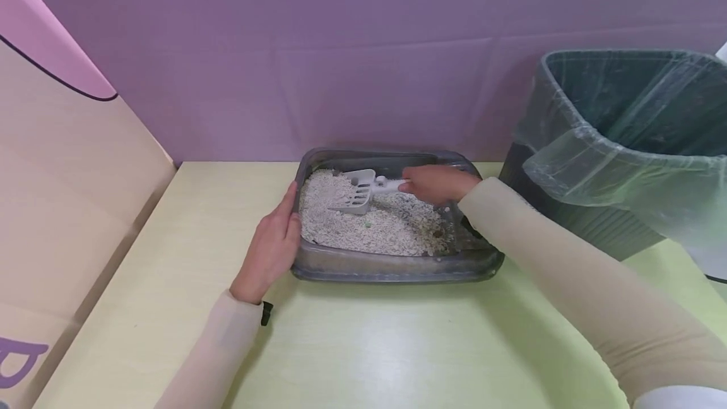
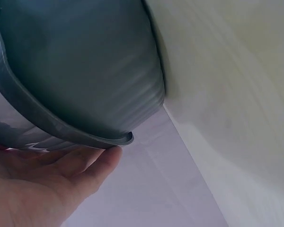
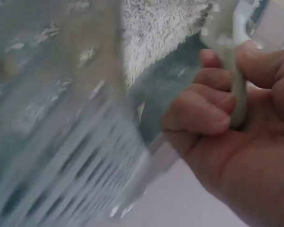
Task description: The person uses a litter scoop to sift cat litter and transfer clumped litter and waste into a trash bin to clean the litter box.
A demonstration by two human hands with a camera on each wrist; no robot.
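Note:
A grey litter box (image 1: 392,268) stands on the table against the purple backdrop, with pale pellet litter (image 1: 335,226) over its left and middle parts. My right hand (image 1: 437,183) grips the handle of a white slotted litter scoop (image 1: 388,186), whose head points left and lies on the litter. In the right wrist view, the fingers curl round the scoop's handle (image 3: 239,94) and the thumb lies along it. My left hand (image 1: 272,248) rests against the box's left side with extended fingers. The left wrist view shows its fingertips at the rim (image 2: 47,120) from outside.
A dark bin (image 1: 596,223) lined with a clear bag (image 1: 591,166) stands right of the box, close to my right forearm. Darker clumps (image 1: 437,232) lie in the litter at the right. The pale wooden table (image 1: 369,346) extends in front of the box.

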